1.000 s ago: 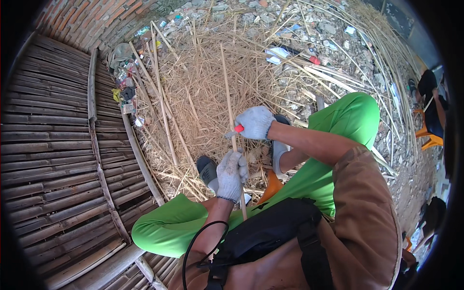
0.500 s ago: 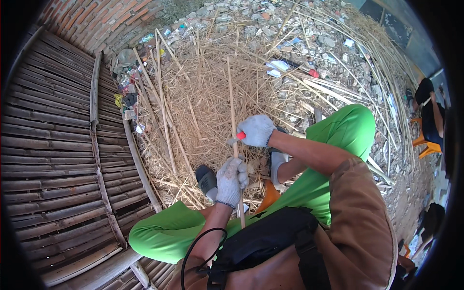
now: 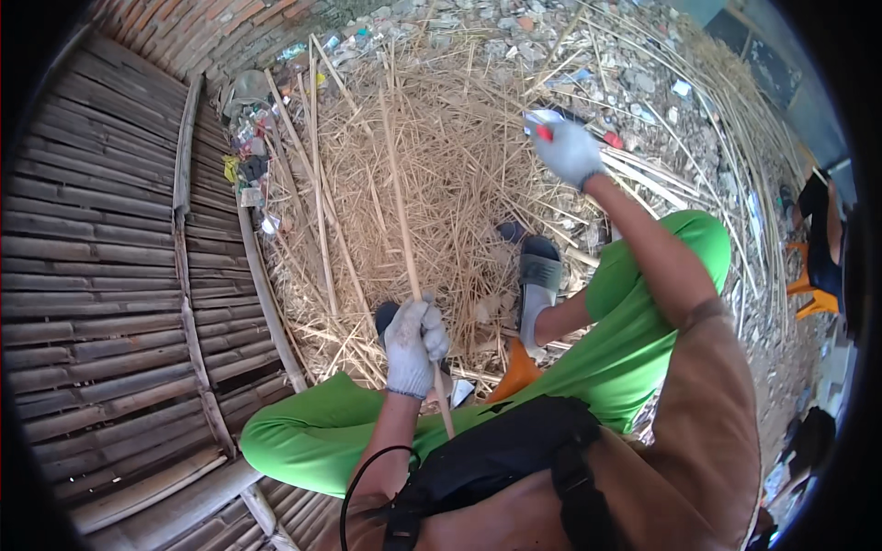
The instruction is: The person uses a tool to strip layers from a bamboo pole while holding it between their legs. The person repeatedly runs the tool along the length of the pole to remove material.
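In a white knit glove, my left hand (image 3: 415,347) is closed around a long pale bamboo strip (image 3: 398,193). The strip runs from near my waist, through the fist, out over the shavings ahead. My right hand (image 3: 567,151), gloved too, is stretched out far ahead to the right and apart from the strip. It grips a knife by its red handle (image 3: 545,133); the blade is hard to make out against the white scrap behind it.
Shavings (image 3: 441,174) cover the ground ahead. Loose bamboo strips (image 3: 317,184) lie left of centre. A slatted bamboo platform (image 3: 101,303) fills the left side. Rubble (image 3: 634,83) spreads at far right. An orange stool (image 3: 514,372) shows between my legs; another person (image 3: 818,220) sits at the right edge.
My right hand with the knife has left the bamboo strip and swung forward and right. My left hand has shifted slightly left, and the strip's far end now leans further left.
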`<state>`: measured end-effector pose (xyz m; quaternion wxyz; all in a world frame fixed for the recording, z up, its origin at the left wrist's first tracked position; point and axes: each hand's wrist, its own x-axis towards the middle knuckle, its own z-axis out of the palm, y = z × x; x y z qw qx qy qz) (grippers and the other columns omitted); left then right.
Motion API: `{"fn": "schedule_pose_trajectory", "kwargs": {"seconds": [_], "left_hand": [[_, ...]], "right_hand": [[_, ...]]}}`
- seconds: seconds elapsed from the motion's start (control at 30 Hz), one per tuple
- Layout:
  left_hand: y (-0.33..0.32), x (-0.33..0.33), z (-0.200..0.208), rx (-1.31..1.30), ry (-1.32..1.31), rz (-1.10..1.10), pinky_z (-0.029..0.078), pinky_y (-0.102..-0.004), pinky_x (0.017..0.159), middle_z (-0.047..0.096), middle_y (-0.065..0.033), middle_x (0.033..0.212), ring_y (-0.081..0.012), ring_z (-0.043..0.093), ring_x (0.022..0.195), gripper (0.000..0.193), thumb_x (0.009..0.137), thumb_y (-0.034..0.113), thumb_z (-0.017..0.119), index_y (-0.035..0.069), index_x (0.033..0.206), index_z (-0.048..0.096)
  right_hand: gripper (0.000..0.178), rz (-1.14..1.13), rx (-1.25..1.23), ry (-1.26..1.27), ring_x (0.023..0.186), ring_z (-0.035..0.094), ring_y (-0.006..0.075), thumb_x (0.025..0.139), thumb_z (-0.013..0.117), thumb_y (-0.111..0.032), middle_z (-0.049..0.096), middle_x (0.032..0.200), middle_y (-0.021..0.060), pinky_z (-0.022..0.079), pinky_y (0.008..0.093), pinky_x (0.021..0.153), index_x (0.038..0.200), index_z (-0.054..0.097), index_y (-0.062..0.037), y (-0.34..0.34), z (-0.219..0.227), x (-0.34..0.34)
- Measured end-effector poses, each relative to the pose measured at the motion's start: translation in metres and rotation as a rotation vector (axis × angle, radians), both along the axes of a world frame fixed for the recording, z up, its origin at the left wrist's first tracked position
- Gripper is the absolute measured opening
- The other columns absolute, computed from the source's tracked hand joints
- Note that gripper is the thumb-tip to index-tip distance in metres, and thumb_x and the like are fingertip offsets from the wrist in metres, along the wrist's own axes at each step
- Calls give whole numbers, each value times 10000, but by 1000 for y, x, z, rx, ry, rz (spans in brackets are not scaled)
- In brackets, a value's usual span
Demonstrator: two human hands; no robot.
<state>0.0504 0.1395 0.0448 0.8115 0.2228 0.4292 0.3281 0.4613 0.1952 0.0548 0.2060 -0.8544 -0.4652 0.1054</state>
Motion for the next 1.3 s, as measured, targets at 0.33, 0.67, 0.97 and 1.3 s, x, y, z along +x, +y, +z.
{"fn": "schedule_pose_trajectory", "kwargs": {"seconds": [0.33, 0.67, 0.97, 1.3], "left_hand": [[-5, 12, 1, 82, 45, -99, 339, -247, 457, 541, -8, 803, -72, 421, 541, 377, 1129, 242, 621, -25, 1391, 572], [-8, 21, 12, 83, 67, -123, 347, -247, 458, 555, -15, 811, -70, 413, 536, 380, 1134, 227, 609, -29, 1411, 563], [-12, 25, 19, 110, 53, -188, 376, -258, 463, 608, -33, 803, -86, 474, 527, 399, 1135, 273, 626, -30, 1392, 589], [-20, 33, 16, 176, 150, -196, 426, -253, 470, 621, -29, 786, -97, 527, 541, 366, 1142, 299, 603, -15, 1331, 606]], "right_hand": [[342, 526, -131, 112, 899, 768, 416, 969, 648, -433, 782, 919, 182, 613, 541, 834, 990, 789, -123, -17, -4, -140], [291, 673, -138, 48, 859, 771, 388, 935, 680, -399, 776, 874, 149, 611, 545, 774, 928, 771, -123, -29, -9, -147], [311, 643, -188, 45, 817, 772, 383, 946, 676, -429, 761, 828, 154, 611, 528, 751, 889, 751, -132, -28, -2, -151], [327, 661, -210, 76, 907, 787, 386, 939, 669, -430, 798, 946, 159, 629, 544, 808, 968, 799, -132, -30, -2, -154]]}}
